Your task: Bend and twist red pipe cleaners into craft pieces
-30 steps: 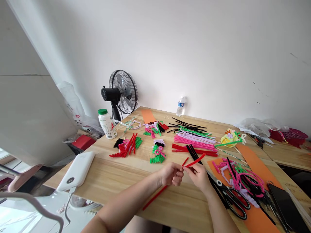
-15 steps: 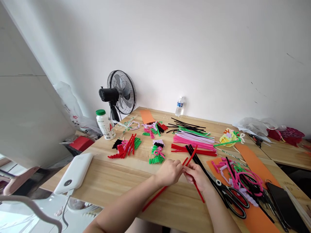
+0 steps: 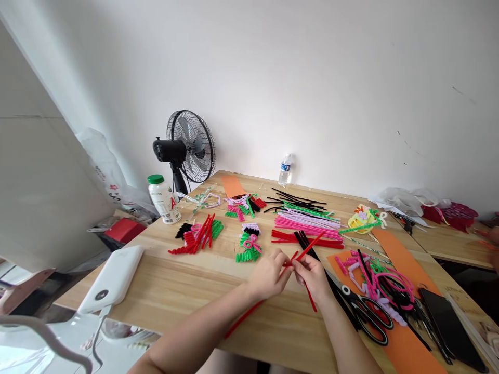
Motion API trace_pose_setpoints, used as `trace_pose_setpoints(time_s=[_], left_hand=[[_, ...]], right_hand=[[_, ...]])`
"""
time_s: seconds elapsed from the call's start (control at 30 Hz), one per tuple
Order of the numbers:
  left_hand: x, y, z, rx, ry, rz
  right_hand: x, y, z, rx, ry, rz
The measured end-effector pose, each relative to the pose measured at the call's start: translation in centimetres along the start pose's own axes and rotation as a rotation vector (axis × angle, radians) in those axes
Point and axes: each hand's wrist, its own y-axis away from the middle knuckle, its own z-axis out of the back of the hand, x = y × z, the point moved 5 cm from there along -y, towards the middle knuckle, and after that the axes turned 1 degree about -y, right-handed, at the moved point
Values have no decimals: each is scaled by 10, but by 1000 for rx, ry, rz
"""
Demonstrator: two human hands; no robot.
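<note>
My left hand (image 3: 268, 275) and my right hand (image 3: 312, 276) meet over the wooden table (image 3: 175, 285), both pinching red pipe cleaners (image 3: 304, 253) that cross between the fingertips. One red stem (image 3: 244, 321) trails from my left hand toward the table's near edge. Another red end (image 3: 311, 299) sticks out below my right hand. Just beyond the hands lie straight red, black, pink and green pipe cleaners (image 3: 307, 223) in rows.
Black-handled scissors (image 3: 364, 311) lie on orange paper (image 3: 413, 343) right of my right hand, beside a tangle of pink and black pieces (image 3: 384, 285). Coiled pieces (image 3: 197, 235) sit left of centre. A white power bank (image 3: 111, 278), green-capped bottle (image 3: 163, 198), fan (image 3: 189, 148), water bottle (image 3: 285, 170) and phone (image 3: 448, 327) stand around.
The red stem in my right hand has swung from lying flat to pointing up and away, with its other end now below the hand. The view shifted slightly.
</note>
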Motion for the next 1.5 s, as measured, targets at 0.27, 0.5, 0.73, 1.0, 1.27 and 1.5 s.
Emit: trace_pose_setpoints(time_s=[0.27, 0.5, 0.73, 1.0, 1.27, 1.5], left_hand=[[9, -1, -4, 39, 43, 75], [15, 0, -14, 333, 618, 366], [-3, 0, -2, 38, -217, -171], [23, -2, -12, 287, 536, 358], [9, -4, -1, 79, 211, 91], [3, 0, -9, 55, 77, 33]], right_hand=[[6, 2, 0, 80, 52, 26], [24, 6, 1, 17, 269, 269], [-5, -4, 5, 25, 53, -22], [31, 8, -2, 112, 388, 316], [14, 1, 7, 15, 300, 114], [7, -1, 9, 122, 265, 2]])
